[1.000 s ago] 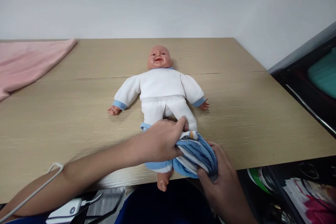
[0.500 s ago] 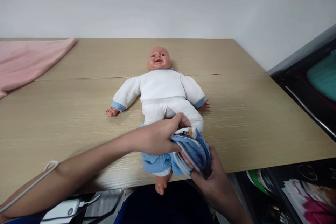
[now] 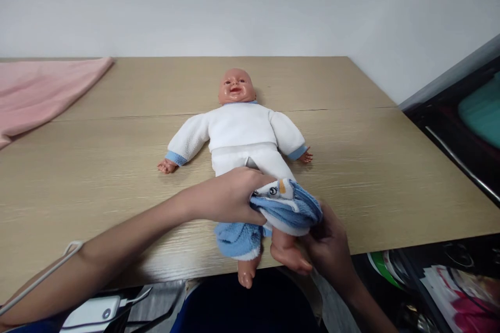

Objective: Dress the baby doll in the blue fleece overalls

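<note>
A baby doll (image 3: 238,125) lies on its back on the wooden table, its head far from me, dressed in a white top with blue cuffs. Blue pants (image 3: 236,240) with white hems are bunched around its lower legs. My left hand (image 3: 238,195) is closed on the gathered pant leg at the right, where an embroidered eye and an orange patch show. From the other side my right hand (image 3: 330,237) grips the same bunched fabric, its fingertips partly hidden. Below that hem a bare doll foot (image 3: 291,255) sticks out; the other foot (image 3: 248,272) hangs at the table edge.
A pink cloth (image 3: 50,88) lies at the table's (image 3: 390,177) left. Under the front edge are a white device (image 3: 91,312) with cables at left and shelved items (image 3: 449,296) at right. A white cable crosses my left forearm. A dark rack stands at far right.
The foot at the right has come out through the hem. Its bunched pant leg has moved up and slightly right, with my right hand shifting up and right too.
</note>
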The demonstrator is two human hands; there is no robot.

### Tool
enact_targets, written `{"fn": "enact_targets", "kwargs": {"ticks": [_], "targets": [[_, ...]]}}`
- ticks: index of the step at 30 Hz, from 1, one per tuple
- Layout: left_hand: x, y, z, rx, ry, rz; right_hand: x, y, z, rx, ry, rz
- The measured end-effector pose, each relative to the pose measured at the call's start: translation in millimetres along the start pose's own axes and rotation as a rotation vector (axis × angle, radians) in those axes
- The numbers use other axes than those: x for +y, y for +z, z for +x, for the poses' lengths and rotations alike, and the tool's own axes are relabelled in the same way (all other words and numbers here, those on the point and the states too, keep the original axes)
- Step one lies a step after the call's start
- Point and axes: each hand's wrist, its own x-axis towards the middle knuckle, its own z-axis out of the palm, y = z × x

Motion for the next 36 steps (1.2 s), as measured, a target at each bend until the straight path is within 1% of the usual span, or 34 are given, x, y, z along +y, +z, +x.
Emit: {"fn": "enact_targets", "kwargs": {"ticks": [2,3,5,8,9,11,12,14,16,18,21,24,26,28,30,33,36], "targets": [[-3,-4.4,0,-0.035,0.021,0.006,-3,-7,13,-0.037,-0.077,-0.033],[-4,-6.0,-1,-0.037,0.018,0.005,-4,-11,18,-0.077,-0.086,-0.028],[-3,-7.9,-1,-0.028,-0.003,0.005,-7,-20,28,-0.199,-0.045,0.012],[4,-7.0,-4,-0.022,-0.055,0.023,-9,-36,39,-0.416,0.027,0.082],[7,-5.5,-6,-0.007,-0.091,0.061,-9,-42,42,-0.473,0.039,0.089],[12,-0.7,-12,0.042,-0.174,0.164,-9,-51,48,-0.541,0.045,0.066],[13,2.4,-16,0.076,-0.209,0.207,-10,-54,51,-0.550,0.032,0.034],[14,8.4,-25,0.136,-0.245,0.229,-12,-57,58,-0.532,-0.053,-0.038],[13,12.7,-34,0.192,-0.248,0.197,-17,-55,67,-0.501,-0.164,-0.102],[13,14.5,-43,0.263,-0.241,0.202,-23,-51,77,-0.471,-0.241,-0.157],[12,14.6,-58,0.366,-0.226,0.291,-29,-44,92,-0.485,-0.272,-0.192],[9,15.0,-76,0.430,-0.279,0.326,-28,-38,102,-0.510,-0.220,-0.126],[4,16.0,-88,0.450,-0.345,0.269,-24,-34,107,-0.473,-0.147,-0.082],[-1,16.6,-98,0.452,-0.395,0.165,-21,-30,111,-0.446,-0.087,-0.054],[-7,16.0,-106,0.446,-0.421,0.070,-21,-27,115,-0.474,-0.066,-0.044],[-18,12.6,-114,0.429,-0.425,0.000,-28,-25,122,-0.574,-0.105,-0.066],[-27,7.7,-117,0.422,-0.375,-0.037,-36,-26,129,-0.629,-0.158,-0.115]]}}
